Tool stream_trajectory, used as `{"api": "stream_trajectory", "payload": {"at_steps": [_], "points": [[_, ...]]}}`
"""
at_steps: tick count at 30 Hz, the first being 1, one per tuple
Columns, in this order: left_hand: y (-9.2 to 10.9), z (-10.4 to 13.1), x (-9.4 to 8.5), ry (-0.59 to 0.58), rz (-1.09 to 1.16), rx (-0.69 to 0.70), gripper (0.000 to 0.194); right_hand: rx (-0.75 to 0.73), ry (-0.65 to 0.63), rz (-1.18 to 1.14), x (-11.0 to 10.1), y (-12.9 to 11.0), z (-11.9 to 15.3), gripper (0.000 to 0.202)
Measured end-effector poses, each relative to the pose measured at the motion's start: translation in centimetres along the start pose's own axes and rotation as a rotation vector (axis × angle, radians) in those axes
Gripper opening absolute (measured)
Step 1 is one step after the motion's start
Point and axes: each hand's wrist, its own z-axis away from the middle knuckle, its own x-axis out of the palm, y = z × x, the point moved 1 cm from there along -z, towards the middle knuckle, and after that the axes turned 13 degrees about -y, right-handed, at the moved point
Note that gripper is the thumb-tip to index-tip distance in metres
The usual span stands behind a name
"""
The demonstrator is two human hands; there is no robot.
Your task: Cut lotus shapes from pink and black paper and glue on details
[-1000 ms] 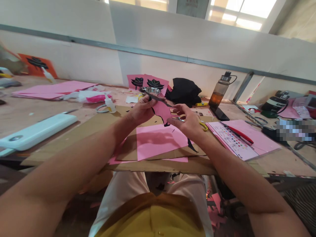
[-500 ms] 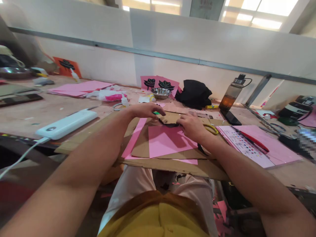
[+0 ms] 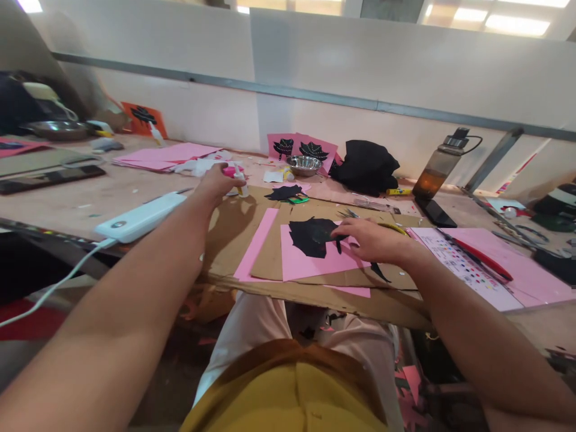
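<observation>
My left hand reaches across the cardboard to a small white squeeze bottle with a narrow nozzle. Its fingers are apart beside the bottle; contact is unclear. A jagged black cut-out lies on a pink sheet before me. My right hand has its fingertips closed at the cut-out's right edge, where a dark strip hangs below them. Scissors with yellow handles lie partly hidden behind this hand. Beyond the sheet, another black cut-out rests near a green item.
Brown cardboard covers the work area. A white power bank with a cable lies left. Behind are a metal bowl, pink cards with black leaves and black cloth. A drink bottle, phone and red-handled tool are right.
My left hand has moved left and away from the black piece to the white bottle. The black piece now lies spread on the pink sheet, my right hand still at it. The view has shifted slightly.
</observation>
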Motion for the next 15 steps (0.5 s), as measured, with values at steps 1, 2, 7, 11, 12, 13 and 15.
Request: {"api": "stream_trajectory", "payload": {"at_steps": [1, 2, 7, 11, 12, 13, 15], "points": [[0.2, 0.0, 0.3, -0.009, 0.001, -0.039, 0.045, 0.012, 0.021, -0.019, -0.2, 0.1, 0.2, 0.046], [0.4, 0.0, 0.6, -0.014, -0.001, -0.069, 0.043, 0.028, 0.048, -0.037, -0.4, 0.1, 0.4, 0.047], [1.2, 1.0, 1.1, -0.024, -0.035, -0.127, 0.036, 0.027, 0.285, -0.085, -0.6, 0.5, 0.4, 0.037], [2.6, 2.2, 0.7, 0.088, 0.071, -0.009, 0.031, -0.014, 0.554, -0.204, -0.4, 0.7, 0.1, 0.026], [3.5, 2.7, 0.8, 0.135, 0.198, 0.066, 0.023, -0.029, 0.618, -0.243, -0.4, 0.7, 0.0, 0.027], [4.6, 3.4, 1.0, 0.132, 0.32, 0.128, 0.018, -0.05, 0.669, -0.276, -0.4, 0.6, 0.0, 0.031], [7.2, 5.0, 2.1, 0.029, 0.412, 0.281, 0.016, -0.097, 0.727, -0.318, -0.2, 0.2, -0.1, 0.042]]}}
